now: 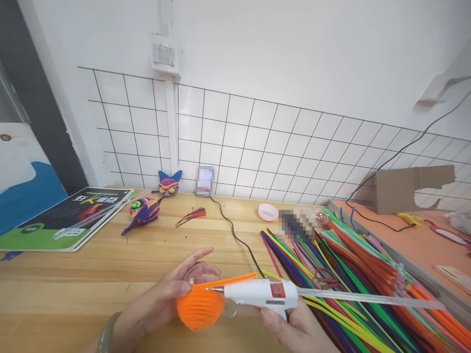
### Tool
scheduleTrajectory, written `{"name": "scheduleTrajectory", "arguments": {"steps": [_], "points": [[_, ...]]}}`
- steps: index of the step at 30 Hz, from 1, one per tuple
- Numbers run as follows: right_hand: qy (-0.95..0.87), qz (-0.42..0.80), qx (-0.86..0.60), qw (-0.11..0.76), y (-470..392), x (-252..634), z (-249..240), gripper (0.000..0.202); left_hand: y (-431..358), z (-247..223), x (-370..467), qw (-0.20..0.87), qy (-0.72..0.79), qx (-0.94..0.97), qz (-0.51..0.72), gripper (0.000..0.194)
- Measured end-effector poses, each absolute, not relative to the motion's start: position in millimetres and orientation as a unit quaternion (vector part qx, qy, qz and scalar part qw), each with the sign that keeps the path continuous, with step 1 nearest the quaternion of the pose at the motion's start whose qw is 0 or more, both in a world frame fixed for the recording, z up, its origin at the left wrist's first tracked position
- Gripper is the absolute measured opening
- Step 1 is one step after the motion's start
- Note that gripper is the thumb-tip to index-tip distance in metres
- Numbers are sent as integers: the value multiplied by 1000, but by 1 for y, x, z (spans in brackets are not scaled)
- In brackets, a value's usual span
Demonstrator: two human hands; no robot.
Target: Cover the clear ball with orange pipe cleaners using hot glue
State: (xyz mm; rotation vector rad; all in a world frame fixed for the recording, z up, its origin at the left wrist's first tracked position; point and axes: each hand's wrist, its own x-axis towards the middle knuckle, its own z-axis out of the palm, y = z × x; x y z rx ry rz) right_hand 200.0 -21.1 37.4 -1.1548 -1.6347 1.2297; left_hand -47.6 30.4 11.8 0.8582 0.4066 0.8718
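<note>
My left hand (172,289) is closed round a clear plastic ball (201,270), whose lower part is wrapped in rows of orange pipe cleaner (200,310). A loose end of the orange pipe cleaner (239,280) sticks out to the right, above the wrapped rows. In my right hand (285,323) is a white hot glue gun (257,292), held by its handle and pointing left. Its metal nozzle is at the upper edge of the orange rows. A long clear glue stick (368,297) runs out of its back end.
Many coloured pipe cleaners (353,264) cover the table's right side, with red-handled scissors (327,278) among them. Striped pipe-cleaner figures (145,212) and a red tassel (193,215) lie farther back. A pink bowl (268,212) stands behind. A black cord (235,235) crosses the table.
</note>
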Motion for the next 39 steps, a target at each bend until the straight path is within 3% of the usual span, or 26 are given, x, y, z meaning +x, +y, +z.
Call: {"name": "scheduleTrajectory", "arguments": {"steps": [39], "points": [[-638, 485, -465, 375, -22, 203, 40, 43, 32, 7, -51, 797, 192, 406, 403, 73]]}}
